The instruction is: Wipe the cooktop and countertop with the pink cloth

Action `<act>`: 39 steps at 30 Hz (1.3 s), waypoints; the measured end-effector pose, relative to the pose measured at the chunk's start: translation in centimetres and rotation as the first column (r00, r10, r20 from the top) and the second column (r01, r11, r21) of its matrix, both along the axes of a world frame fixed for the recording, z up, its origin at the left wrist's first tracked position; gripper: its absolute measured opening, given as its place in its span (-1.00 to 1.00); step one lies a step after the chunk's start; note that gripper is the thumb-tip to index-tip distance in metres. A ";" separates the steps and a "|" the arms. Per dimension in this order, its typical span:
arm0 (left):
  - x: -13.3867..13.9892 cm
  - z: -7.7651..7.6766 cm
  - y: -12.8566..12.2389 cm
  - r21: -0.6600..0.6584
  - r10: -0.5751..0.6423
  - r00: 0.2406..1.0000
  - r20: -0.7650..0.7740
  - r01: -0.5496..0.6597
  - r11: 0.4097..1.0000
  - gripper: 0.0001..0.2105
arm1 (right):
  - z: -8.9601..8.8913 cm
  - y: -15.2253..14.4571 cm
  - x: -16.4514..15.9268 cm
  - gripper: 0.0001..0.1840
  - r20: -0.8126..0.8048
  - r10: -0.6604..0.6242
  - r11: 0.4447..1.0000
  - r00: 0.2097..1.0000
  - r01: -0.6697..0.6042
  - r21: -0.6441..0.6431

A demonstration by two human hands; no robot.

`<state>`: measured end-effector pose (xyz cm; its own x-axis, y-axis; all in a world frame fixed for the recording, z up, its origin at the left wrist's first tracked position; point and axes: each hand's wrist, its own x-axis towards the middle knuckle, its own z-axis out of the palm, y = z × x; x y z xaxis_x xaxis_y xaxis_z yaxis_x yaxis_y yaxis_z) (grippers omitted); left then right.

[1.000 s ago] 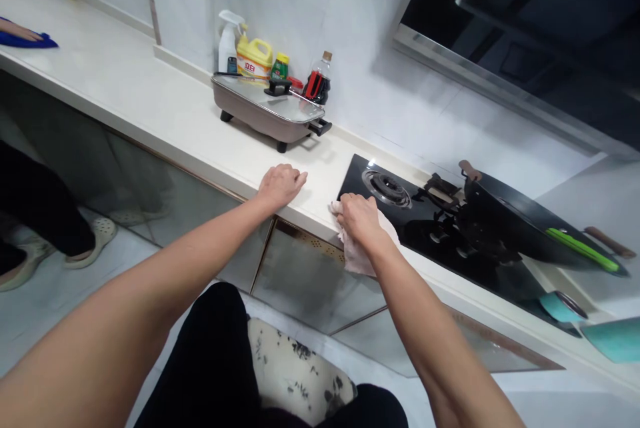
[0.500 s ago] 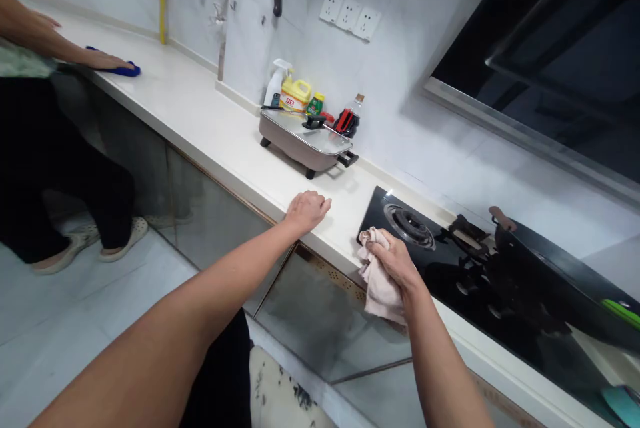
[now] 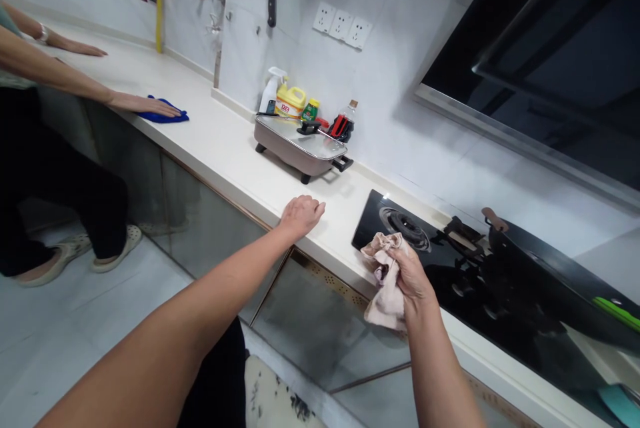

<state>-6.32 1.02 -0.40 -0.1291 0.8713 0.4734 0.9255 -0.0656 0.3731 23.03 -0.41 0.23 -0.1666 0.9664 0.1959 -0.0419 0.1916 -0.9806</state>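
My left hand [image 3: 301, 215] rests on the white countertop [image 3: 240, 178] near its front edge, fingers curled in with nothing seen in them. A crumpled pale pink cloth [image 3: 387, 305] hangs from my right hand [image 3: 413, 273], which grips it over the front left corner of the black glass gas stove [image 3: 367, 221]. Part of the cloth droops past the counter edge, and a darker patch shows in its folds. Behind my left hand stands a brownish electric pan [image 3: 295, 151] with a glass lid and black handles.
A co-worker's hand [image 3: 143, 105] presses a blue cloth [image 3: 165, 115] on the counter at left. Behind the pan stand a spray bottle [image 3: 271, 89], a yellow jug [image 3: 291, 101] and a dark sauce bottle [image 3: 344, 123]. A large black wok [image 3: 545, 261] sits on the stove; a cleaver [image 3: 271, 5] hangs above.
My right hand has lifted and turned the pink cloth slightly, showing its folds. My left hand stays on the counter. The co-worker's blue cloth has slid toward me along the counter.
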 end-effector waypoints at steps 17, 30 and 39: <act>0.1 0.3 -0.2 -0.028 0.023 1.000 -0.021 -0.023 0.999 -0.50 | 2.8 2.0 6.4 -0.57 -0.301 -0.160 0.984 0.940 0.175 0.023; 0.0 0.5 -0.3 -0.024 0.010 1.000 -0.017 -0.010 1.000 -0.52 | 0.4 -0.7 15.9 -0.31 0.683 -0.591 0.806 0.430 0.318 0.498; -0.1 0.5 -0.5 -0.008 -0.011 0.997 -0.072 0.010 1.000 -0.50 | -0.4 0.1 2.7 -0.29 0.939 -0.339 0.919 0.053 0.233 0.319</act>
